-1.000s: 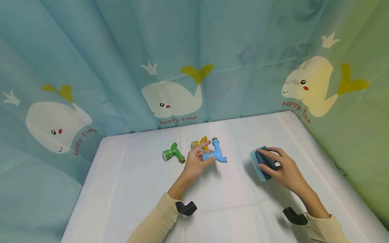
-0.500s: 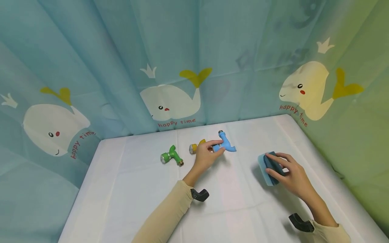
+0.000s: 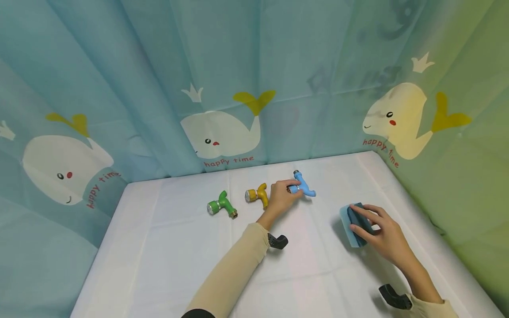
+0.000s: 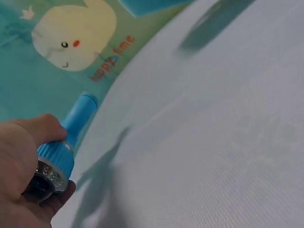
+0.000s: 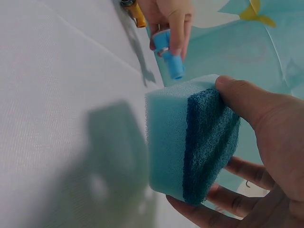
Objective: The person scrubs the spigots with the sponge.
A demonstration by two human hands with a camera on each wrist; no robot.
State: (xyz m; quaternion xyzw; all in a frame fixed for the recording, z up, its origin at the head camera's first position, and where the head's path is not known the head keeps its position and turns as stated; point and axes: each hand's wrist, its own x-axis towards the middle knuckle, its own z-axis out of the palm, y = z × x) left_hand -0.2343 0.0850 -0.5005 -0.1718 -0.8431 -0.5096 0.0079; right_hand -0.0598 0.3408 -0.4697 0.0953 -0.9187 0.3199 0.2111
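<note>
My left hand [image 3: 281,198] grips a blue toy tap [image 3: 303,187] by one end, far out over the white table [image 3: 159,265]; in the left wrist view the fingers wrap the blue tap [image 4: 64,142] near its metal end. A yellow tap [image 3: 256,194] lies just left of that hand and a green tap [image 3: 221,206] further left. My right hand [image 3: 379,232] holds a blue sponge [image 3: 354,224] with a dark scouring side on edge at the table's right; the right wrist view shows the sponge [image 5: 190,142] between thumb and fingers.
A blue-green curtain with whale prints [image 3: 222,132] walls the table on the back and both sides. The right table edge [image 3: 413,207] runs close by the sponge. Black wrist camera mounts [image 3: 277,241] sit on both forearms.
My left hand has carried the blue tap away from me and to the right, uncovering the yellow tap. The right hand and sponge have stayed roughly in place.
</note>
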